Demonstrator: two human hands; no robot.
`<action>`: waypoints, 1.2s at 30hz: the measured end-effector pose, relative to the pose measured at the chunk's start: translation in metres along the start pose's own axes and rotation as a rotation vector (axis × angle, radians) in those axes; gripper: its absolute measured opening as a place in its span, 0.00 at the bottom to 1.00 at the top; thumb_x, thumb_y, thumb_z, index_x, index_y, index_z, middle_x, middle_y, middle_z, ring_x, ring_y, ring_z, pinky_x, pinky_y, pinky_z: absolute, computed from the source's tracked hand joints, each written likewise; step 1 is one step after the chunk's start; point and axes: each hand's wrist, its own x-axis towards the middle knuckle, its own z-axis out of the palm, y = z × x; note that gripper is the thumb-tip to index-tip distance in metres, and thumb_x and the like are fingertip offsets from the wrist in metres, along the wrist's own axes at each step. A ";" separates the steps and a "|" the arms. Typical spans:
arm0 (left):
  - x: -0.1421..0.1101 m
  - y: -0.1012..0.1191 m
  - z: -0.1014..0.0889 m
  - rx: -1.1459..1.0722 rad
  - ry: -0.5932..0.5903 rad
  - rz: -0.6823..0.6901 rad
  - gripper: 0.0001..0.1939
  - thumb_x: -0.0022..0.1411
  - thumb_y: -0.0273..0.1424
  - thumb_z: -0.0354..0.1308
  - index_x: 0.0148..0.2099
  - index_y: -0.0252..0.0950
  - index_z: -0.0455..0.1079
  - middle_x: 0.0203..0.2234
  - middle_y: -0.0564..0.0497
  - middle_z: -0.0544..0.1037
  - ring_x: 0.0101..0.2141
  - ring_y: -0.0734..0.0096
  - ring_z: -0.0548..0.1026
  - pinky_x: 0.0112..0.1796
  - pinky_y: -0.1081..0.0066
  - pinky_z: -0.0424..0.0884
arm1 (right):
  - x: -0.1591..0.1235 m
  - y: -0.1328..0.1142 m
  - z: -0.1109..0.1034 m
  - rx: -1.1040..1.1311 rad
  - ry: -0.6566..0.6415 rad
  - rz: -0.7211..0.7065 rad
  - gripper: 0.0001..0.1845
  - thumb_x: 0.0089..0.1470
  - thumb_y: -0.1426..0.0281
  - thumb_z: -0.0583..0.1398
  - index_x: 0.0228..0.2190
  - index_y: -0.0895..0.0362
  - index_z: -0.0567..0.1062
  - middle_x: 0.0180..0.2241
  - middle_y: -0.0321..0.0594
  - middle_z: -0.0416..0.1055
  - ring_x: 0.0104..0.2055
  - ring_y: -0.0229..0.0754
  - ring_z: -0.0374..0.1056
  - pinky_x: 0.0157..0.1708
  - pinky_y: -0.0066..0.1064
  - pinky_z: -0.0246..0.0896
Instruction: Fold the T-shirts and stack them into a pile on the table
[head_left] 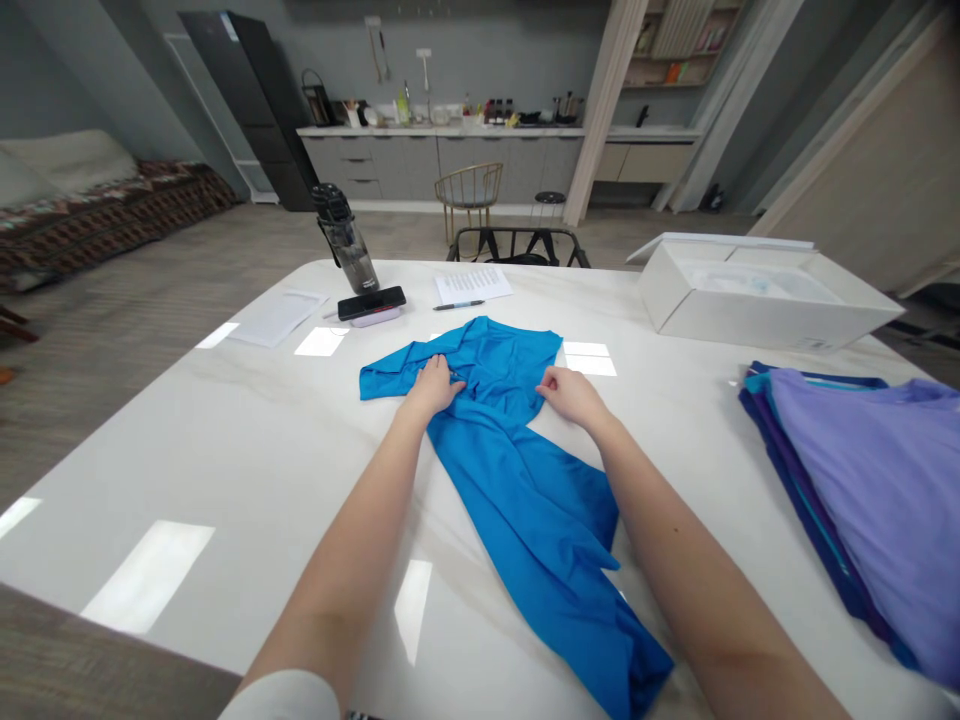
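Note:
A bright blue shirt (502, 470) lies crumpled and partly folded over on the white table (225, 430), its long part running down toward my body. My left hand (435, 385) is closed on the fabric near the upper left, where a sleeve-like part sticks out. With thumb and fingers together, my right hand (570, 393) pinches the shirt's right edge. Wrinkles gather between the two hands. Part of the lower shirt passes beside my right forearm.
On the right sit a stack of folded clothes (877, 480), lilac on top, and an open white box (780, 310). Toward the far side are a water bottle (351, 250), a phone (372, 303), a pen (459, 305), a printed sheet (480, 283) and white paper (276, 315).

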 end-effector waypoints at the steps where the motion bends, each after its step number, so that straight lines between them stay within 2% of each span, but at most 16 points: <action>1: 0.000 0.000 -0.001 0.020 -0.022 -0.007 0.37 0.69 0.38 0.57 0.72 0.25 0.53 0.72 0.26 0.49 0.73 0.47 0.49 0.68 0.54 0.51 | 0.001 0.002 -0.002 0.026 0.000 -0.011 0.06 0.61 0.66 0.62 0.34 0.54 0.79 0.34 0.41 0.77 0.36 0.45 0.71 0.36 0.32 0.60; 3: 0.000 0.002 -0.003 0.064 -0.063 -0.016 0.41 0.67 0.42 0.59 0.72 0.24 0.52 0.73 0.25 0.46 0.73 0.45 0.46 0.68 0.53 0.49 | 0.001 -0.002 0.001 0.123 0.022 -0.110 0.09 0.62 0.66 0.62 0.43 0.54 0.80 0.38 0.42 0.78 0.39 0.45 0.72 0.41 0.34 0.64; 5: 0.000 0.004 -0.001 0.098 -0.088 -0.027 0.44 0.66 0.46 0.60 0.73 0.25 0.51 0.74 0.26 0.43 0.73 0.42 0.43 0.69 0.48 0.46 | -0.002 -0.015 0.010 0.224 0.025 -0.288 0.17 0.62 0.67 0.62 0.52 0.53 0.78 0.50 0.46 0.76 0.49 0.47 0.73 0.50 0.38 0.66; 7: -0.001 0.007 0.002 0.115 -0.098 -0.015 0.45 0.66 0.49 0.57 0.75 0.30 0.50 0.75 0.31 0.42 0.73 0.38 0.41 0.68 0.40 0.43 | -0.007 -0.031 0.023 0.264 -0.030 -0.457 0.22 0.62 0.67 0.62 0.58 0.51 0.75 0.63 0.47 0.66 0.62 0.50 0.66 0.60 0.43 0.61; 9: -0.002 0.010 0.005 0.115 -0.109 0.034 0.41 0.68 0.50 0.54 0.76 0.41 0.50 0.76 0.39 0.42 0.73 0.36 0.39 0.66 0.32 0.41 | -0.011 -0.043 0.035 0.224 -0.101 -0.530 0.22 0.64 0.64 0.61 0.59 0.50 0.75 0.68 0.47 0.60 0.70 0.53 0.56 0.67 0.49 0.53; 10: -0.002 0.011 0.007 0.113 -0.116 0.063 0.39 0.68 0.50 0.53 0.76 0.46 0.50 0.76 0.43 0.42 0.73 0.36 0.39 0.64 0.29 0.41 | -0.012 -0.046 0.041 0.193 -0.119 -0.531 0.22 0.65 0.63 0.60 0.60 0.50 0.74 0.69 0.48 0.60 0.71 0.54 0.54 0.68 0.52 0.50; 13: -0.004 0.012 0.008 0.106 -0.120 0.103 0.38 0.68 0.53 0.52 0.75 0.54 0.50 0.76 0.47 0.43 0.73 0.38 0.39 0.63 0.25 0.38 | -0.011 -0.044 0.050 0.147 -0.111 -0.489 0.23 0.69 0.62 0.56 0.61 0.54 0.73 0.66 0.52 0.64 0.70 0.54 0.57 0.68 0.53 0.49; 18: -0.003 0.012 0.005 0.105 -0.138 0.059 0.46 0.65 0.58 0.52 0.77 0.45 0.45 0.76 0.42 0.40 0.74 0.42 0.39 0.65 0.30 0.38 | -0.003 -0.031 0.039 0.201 -0.042 -0.386 0.23 0.68 0.62 0.55 0.59 0.57 0.74 0.63 0.53 0.67 0.65 0.51 0.63 0.65 0.44 0.58; 21: -0.002 0.010 0.004 0.106 -0.151 0.048 0.48 0.65 0.59 0.52 0.77 0.42 0.44 0.76 0.40 0.39 0.74 0.44 0.38 0.66 0.32 0.38 | 0.000 -0.021 0.015 0.163 -0.004 -0.278 0.21 0.67 0.64 0.55 0.55 0.58 0.78 0.60 0.54 0.71 0.63 0.52 0.66 0.65 0.42 0.57; 23: -0.001 0.010 0.004 0.105 -0.153 0.045 0.49 0.64 0.60 0.51 0.77 0.41 0.44 0.76 0.41 0.39 0.74 0.45 0.37 0.66 0.32 0.37 | 0.001 -0.008 -0.007 0.137 0.012 -0.149 0.19 0.67 0.65 0.56 0.51 0.59 0.80 0.56 0.53 0.74 0.60 0.53 0.69 0.62 0.41 0.60; 26: -0.002 0.010 0.004 0.102 -0.147 0.038 0.49 0.64 0.60 0.51 0.77 0.41 0.44 0.76 0.42 0.38 0.74 0.45 0.37 0.66 0.32 0.37 | 0.002 0.023 -0.044 0.110 -0.013 0.071 0.19 0.67 0.63 0.55 0.42 0.60 0.83 0.44 0.52 0.80 0.48 0.53 0.76 0.48 0.37 0.67; 28: -0.002 0.010 0.004 0.102 -0.143 0.030 0.49 0.64 0.60 0.51 0.77 0.42 0.44 0.76 0.41 0.38 0.74 0.44 0.37 0.66 0.32 0.37 | 0.001 0.048 -0.065 0.048 -0.015 0.207 0.20 0.66 0.63 0.55 0.35 0.61 0.83 0.32 0.51 0.80 0.38 0.51 0.77 0.38 0.35 0.67; 30: -0.003 0.011 0.003 0.102 -0.145 0.025 0.49 0.64 0.60 0.52 0.77 0.42 0.44 0.76 0.41 0.38 0.74 0.43 0.37 0.66 0.33 0.37 | -0.001 0.069 -0.077 -0.038 -0.029 0.323 0.18 0.64 0.63 0.57 0.30 0.60 0.82 0.28 0.51 0.78 0.33 0.51 0.75 0.33 0.35 0.66; 33: -0.003 0.010 0.002 0.102 -0.144 0.027 0.49 0.63 0.60 0.53 0.77 0.43 0.44 0.76 0.42 0.39 0.74 0.42 0.38 0.66 0.33 0.38 | -0.003 0.081 -0.075 -0.130 -0.001 0.392 0.15 0.60 0.62 0.61 0.34 0.59 0.83 0.33 0.52 0.79 0.37 0.52 0.75 0.36 0.36 0.67; 36: -0.003 0.010 0.005 0.105 -0.131 0.030 0.49 0.63 0.61 0.52 0.77 0.45 0.45 0.76 0.44 0.39 0.74 0.42 0.38 0.66 0.31 0.37 | -0.005 0.067 -0.054 -0.140 0.150 0.253 0.23 0.59 0.58 0.63 0.53 0.55 0.79 0.52 0.54 0.74 0.50 0.55 0.73 0.47 0.40 0.68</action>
